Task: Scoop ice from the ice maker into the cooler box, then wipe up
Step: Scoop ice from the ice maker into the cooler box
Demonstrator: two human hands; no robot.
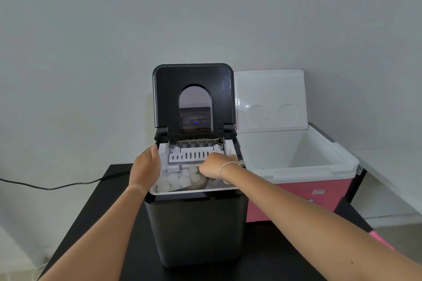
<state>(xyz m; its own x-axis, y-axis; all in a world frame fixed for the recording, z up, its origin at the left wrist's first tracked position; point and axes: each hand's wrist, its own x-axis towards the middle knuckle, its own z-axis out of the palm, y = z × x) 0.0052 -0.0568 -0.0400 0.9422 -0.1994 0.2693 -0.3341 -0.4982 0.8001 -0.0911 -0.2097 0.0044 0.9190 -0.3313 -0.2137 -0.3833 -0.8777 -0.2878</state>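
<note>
The ice maker [196, 223] is sitting lid-up on the black desk [274, 258]; the left hand [146, 167] is bracing its left rim, fingers pressed together; the right hand [215, 165] is reaching inside, fingers curled down among the ice [180, 179], their grip hidden; the pink cooler box [315, 166] is standing open just beside, to the right.

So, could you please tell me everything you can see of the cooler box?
The cooler box is pink outside with a white, plastic-looking lining and rim. It stands on the black table, right of the ice maker and close against it. Its white lid, moulded with two round recesses, stands open. No ice shows inside; neither hand touches it.
</note>
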